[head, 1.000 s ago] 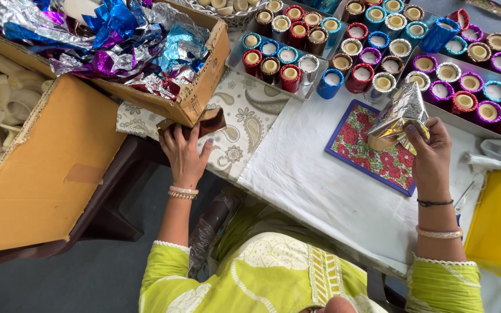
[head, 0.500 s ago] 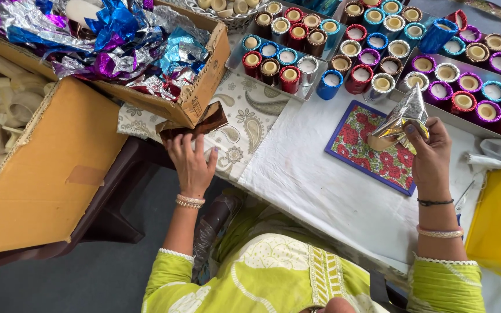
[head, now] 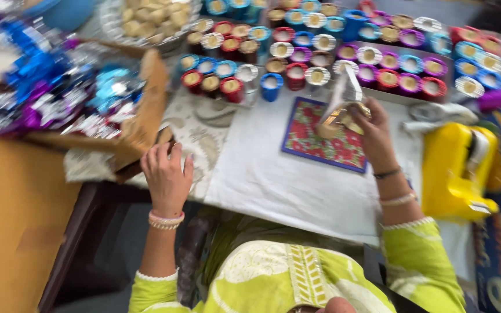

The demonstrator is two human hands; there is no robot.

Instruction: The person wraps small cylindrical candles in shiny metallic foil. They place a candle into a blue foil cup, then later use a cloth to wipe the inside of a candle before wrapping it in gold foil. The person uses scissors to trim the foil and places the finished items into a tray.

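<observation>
The right hand is closed around a shiny foil-wrapped piece, holding it upright just above a floral mat that lies flat on the white cloth of the desk. The left hand holds nothing clear to see: its fingers curl loosely, tips at the lower corner of a cardboard box, and blur hides whether they pinch anything small. The box sits at the desk's left end, heaped with crumpled blue, silver and purple foil. Beyond the mat, rows of small round cups with red, blue, purple and teal rims stand close together across the back of the desk. A yellow tape dispenser stands on the desk just right of the right forearm. Both wrists wear bangles, and the sleeves are lime green. The whole view is smeared by motion.
</observation>
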